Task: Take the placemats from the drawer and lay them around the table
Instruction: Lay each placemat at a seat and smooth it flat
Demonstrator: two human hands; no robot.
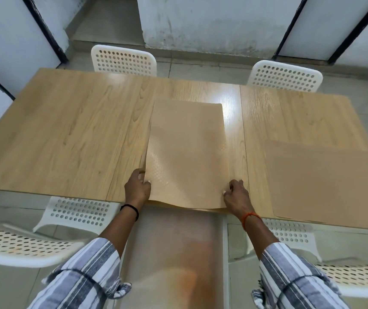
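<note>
On the table [67, 134] before me lies one mat [187, 152], its near edge overhanging, my left hand [138, 187] and right hand [237, 195] at its near corners. Another mat [325, 181] lies to its right. Two chairs [124, 60] stand behind the table.

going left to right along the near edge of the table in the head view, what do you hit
left hand → placemat held by both hands → right hand → second placemat lying flat on the table
</note>
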